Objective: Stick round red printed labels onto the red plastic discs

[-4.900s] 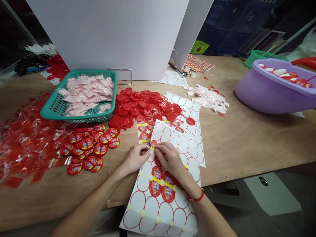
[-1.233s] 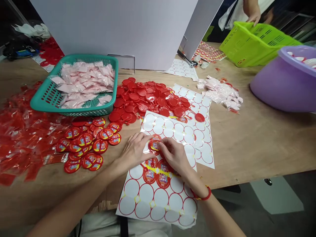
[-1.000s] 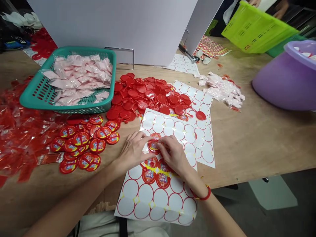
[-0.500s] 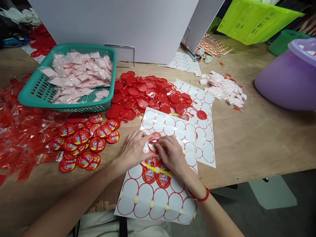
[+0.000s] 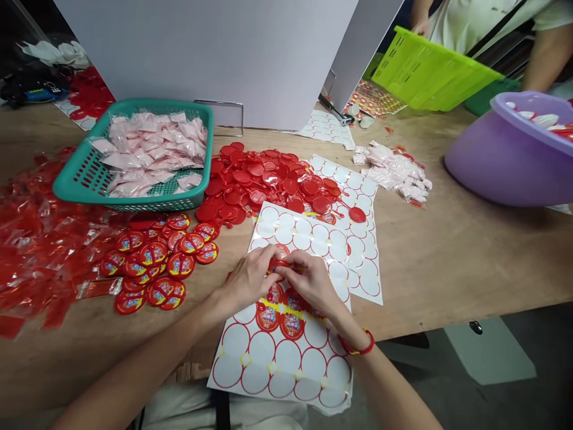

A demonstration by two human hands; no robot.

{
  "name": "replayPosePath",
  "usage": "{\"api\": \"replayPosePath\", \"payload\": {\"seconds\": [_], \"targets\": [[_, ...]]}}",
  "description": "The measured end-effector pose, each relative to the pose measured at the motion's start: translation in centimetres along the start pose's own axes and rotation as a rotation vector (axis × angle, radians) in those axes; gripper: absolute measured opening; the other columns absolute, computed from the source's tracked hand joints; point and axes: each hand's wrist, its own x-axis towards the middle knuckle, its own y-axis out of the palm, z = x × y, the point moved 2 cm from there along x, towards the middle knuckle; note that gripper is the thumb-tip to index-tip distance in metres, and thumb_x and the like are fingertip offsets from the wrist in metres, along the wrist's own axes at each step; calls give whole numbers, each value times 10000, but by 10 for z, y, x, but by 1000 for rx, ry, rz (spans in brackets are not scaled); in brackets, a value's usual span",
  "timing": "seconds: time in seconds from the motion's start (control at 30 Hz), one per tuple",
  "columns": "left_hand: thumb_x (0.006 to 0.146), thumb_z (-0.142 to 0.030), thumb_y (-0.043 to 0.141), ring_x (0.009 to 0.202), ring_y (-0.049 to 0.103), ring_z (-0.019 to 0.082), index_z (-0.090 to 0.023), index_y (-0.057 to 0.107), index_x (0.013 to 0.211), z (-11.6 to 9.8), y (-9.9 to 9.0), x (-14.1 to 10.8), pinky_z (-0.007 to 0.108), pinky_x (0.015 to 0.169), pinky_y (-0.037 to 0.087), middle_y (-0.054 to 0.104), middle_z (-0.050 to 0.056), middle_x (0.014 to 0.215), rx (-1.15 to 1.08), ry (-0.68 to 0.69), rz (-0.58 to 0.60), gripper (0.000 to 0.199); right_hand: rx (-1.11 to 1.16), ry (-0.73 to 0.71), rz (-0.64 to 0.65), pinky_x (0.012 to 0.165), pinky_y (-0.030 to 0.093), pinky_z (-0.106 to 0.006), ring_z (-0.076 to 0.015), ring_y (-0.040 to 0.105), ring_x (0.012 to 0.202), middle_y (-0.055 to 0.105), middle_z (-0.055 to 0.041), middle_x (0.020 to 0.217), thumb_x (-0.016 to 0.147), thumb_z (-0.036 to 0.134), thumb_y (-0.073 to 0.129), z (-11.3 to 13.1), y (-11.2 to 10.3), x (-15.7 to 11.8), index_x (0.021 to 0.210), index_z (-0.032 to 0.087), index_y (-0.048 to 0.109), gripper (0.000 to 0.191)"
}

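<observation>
The left hand point(image 5: 248, 280) and right hand point(image 5: 311, 283) both grip a red plastic disc point(image 5: 280, 263) between their fingertips, just above a white sheet of red-ringed circles point(image 5: 273, 364) on the wooden desk point(image 5: 447, 280). A heap of printed red discs point(image 5: 154, 260) lies left of the sheet, near the left hand

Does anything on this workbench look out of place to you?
One red plastic disc lies alone on a white sheet of printed circles, apart from the red heap. A co-worker also tips a lime-green basket in mid-air.
</observation>
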Motion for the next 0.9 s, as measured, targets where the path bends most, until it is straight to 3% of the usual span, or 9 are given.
{"api": "replayPosePath", "payload": {"seconds": [0.13, 0.23, 0.3, 0.37, 0.5, 0.6, 0.7, 0.8, 0.9], "targets": [[711, -89, 536, 652, 548, 142, -196, 481, 932, -9, -11, -3, 274, 618, 439, 532, -30, 699, -269, -56, 7, 252, 145, 14, 110, 549, 397, -255, -123, 506, 553, 576, -3, 574, 822, 330, 491, 12, -9, 0, 640, 170, 614, 271], [684, -185, 600, 597, 564, 120, -196, 486, 987, -12, -14, -7, 231, 516, 453, 558, -27, 717, -786, -252, -20, 323, 402, 68, 169, 526, 426, -248, -120, 527, 542, 586, -1, 583, 851, 416, 436, 14, -10, -7, 724, 175, 637, 339], [641, -247, 657, 587, 580, 106, -183, 485, 951, -12, -10, -11, 214, 500, 464, 593, -8, 777, -1110, -410, -101, 360, 510, 50, 136, 598, 474, -272, -143, 589, 652, 646, -21, 713, 814, 414, 516, 13, -8, -13, 836, 200, 656, 256], [571, -295, 726, 536, 566, 83, -175, 471, 888, -12, -3, -15, 186, 476, 450, 613, -9, 751, -1260, -539, -197, 424, 536, 4, 59, 678, 495, -307, -169, 613, 770, 671, -39, 842, 755, 369, 614, 14, -4, -18, 881, 232, 669, 194], [538, -397, 751, 389, 457, 37, -173, 433, 808, -16, 7, -23, 135, 365, 347, 588, -47, 587, -1231, -586, -281, 473, 500, -47, -76, 647, 499, -311, -169, 616, 707, 682, -34, 762, 728, 305, 658, 20, -2, -24, 775, 249, 705, 87], [551, -413, 739, 352, 435, 35, -179, 412, 761, -21, 6, -27, 144, 348, 354, 567, -60, 559, -1130, -505, -325, 453, 525, -24, 8, 581, 486, -282, -155, 604, 643, 680, -25, 713, 747, 296, 639, 22, -4, -25, 745, 252, 716, 88], [596, -369, 715, 395, 493, 62, -184, 430, 750, -26, 0, -32, 165, 369, 395, 579, -40, 608, -959, -427, -389, 374, 562, -21, 85, 554, 475, -276, -157, 598, 630, 683, -32, 715, 753, 312, 628, 19, -6, -27, 740, 243, 719, 115], [748, -342, 577, 475, 558, 82, -191, 476, 783, -31, -6, -40, 183, 440, 445, 600, -17, 686, -767, -343, -431, 185, 548, -16, 27, 527, 461, -261, -148, 575, 590, 658, -27, 650, 731, 313, 643, 16, -6, -27, 694, 221, 704, 116], [816, -346, 482, 576, 615, 113, -204, 491, 813, -38, -5, -47, 201, 513, 475, 628, 1, 732, -633, -267, -373, 142, 509, 24, -33, 479, 432, -239, -127, 529, 526, 602, -10, 581, 724, 321, 634, 18, -1, -26, 639, 195, 656, 154]]}}
